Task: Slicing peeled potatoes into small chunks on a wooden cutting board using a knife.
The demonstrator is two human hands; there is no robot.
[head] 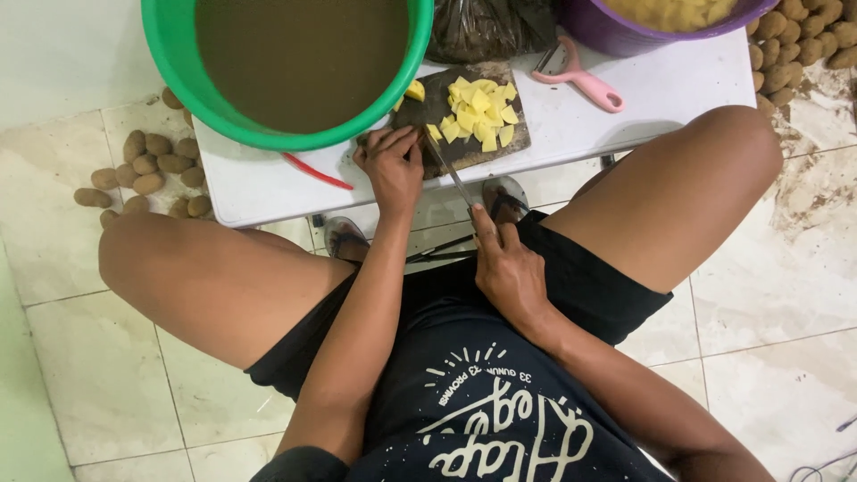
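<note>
1. To the far left of the left hand, unpeeled potatoes [143, 170] lay heaped on the tiled floor beside the bench [268, 192]. They sat close to the person's leg, so a shift of the knee could have scattered them.
2. Just beyond the left hand stood a green basin [183, 76] of murky water, its rim overhanging the bench edge. A bump from that forearm could have slopped water onto the board or floor.
3. The left hand [391, 168] was curled down onto the near-left corner of the dark cutting board [500, 143], fingers closed over something there; whether a piece of potato lay under them could not be told. The fingertips sat right against the blade, so a slip would likely have nicked them.
4. Between the two hands ran the knife [453, 171], slanting from the board back towards the body.
5. The right hand [507, 268] gripped the knife handle, forefinger stretched along it. It was held off the bench edge, above the lap, so a jerk might have dragged the blade towards the thighs.
6. Beyond the right hand, yellow potato cubes [478, 112] were piled on the board; crowding might have pushed some off.
7. Further right lay a pink peeler [585, 82] and a purple bowl [616, 31].
</note>
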